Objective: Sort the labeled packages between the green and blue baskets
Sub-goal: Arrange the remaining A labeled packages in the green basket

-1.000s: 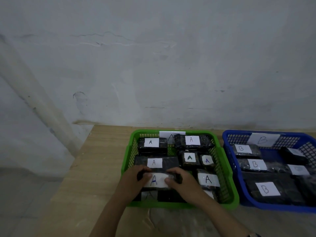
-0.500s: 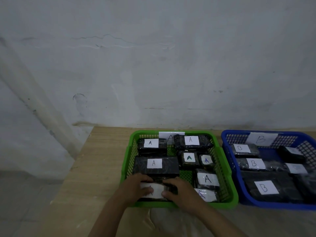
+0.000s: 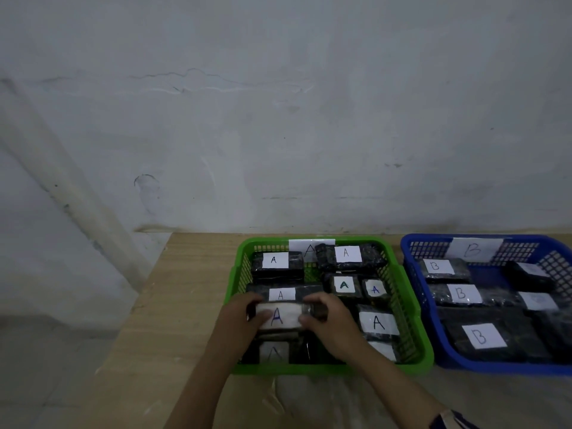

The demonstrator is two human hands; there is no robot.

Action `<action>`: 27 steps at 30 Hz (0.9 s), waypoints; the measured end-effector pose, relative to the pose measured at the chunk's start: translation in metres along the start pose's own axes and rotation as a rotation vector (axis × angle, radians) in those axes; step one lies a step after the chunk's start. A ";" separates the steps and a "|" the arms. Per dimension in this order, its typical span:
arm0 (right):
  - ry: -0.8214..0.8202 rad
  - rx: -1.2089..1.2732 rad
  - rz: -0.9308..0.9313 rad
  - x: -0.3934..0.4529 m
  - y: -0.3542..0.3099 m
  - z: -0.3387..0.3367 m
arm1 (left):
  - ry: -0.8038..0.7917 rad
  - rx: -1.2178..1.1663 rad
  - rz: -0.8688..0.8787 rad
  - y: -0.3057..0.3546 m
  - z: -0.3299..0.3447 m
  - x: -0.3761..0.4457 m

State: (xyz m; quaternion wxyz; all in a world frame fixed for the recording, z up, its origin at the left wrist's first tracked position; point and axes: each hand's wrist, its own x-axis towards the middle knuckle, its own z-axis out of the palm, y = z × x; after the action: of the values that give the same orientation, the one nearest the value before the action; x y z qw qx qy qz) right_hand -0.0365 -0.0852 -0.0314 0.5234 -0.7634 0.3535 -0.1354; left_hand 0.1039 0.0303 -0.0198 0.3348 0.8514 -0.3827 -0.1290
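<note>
A green basket [image 3: 411, 308] sits on the wooden table and holds several black-wrapped packages with white "A" labels. To its right a blue basket [image 3: 414, 264] holds several black packages labeled "B". My left hand [image 3: 244, 320] and my right hand [image 3: 328, 323] grip the two ends of one black package with a blue "A" label [image 3: 280, 317], held over the near-left part of the green basket. Beneath it lies another "A" package [image 3: 274, 352], partly hidden by my hands.
A wooden table [image 3: 173, 305] stands against a pale wall. Its left edge runs diagonally toward me, with floor beyond it. A paper "A" tag [image 3: 306, 247] hangs on the green basket's far wall and a "B" tag [image 3: 473, 249] on the blue one.
Both hands had lowered the "A" package toward the basket's near edge half a second ago; now they hold it higher and farther in, uncovering the package below.
</note>
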 end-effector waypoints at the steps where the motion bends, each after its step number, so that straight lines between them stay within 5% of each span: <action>1: 0.023 0.003 -0.011 0.004 -0.003 0.001 | 0.023 0.000 0.006 0.002 0.000 0.004; 6: -0.026 -0.100 -0.031 0.014 0.001 0.012 | -0.041 0.113 -0.001 0.003 0.005 0.012; 13: -0.127 -0.627 -0.061 0.016 0.010 0.017 | -0.093 0.514 0.022 -0.001 0.012 0.009; 27: -0.123 -0.511 -0.072 -0.008 0.024 0.003 | 0.141 0.519 0.203 0.009 0.013 -0.022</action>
State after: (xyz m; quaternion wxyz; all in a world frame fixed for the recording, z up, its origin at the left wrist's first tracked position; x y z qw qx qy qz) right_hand -0.0501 -0.0821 -0.0533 0.3290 -0.8896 0.3165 -0.0136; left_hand 0.0776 0.0366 -0.0239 0.1425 0.8728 -0.4620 0.0669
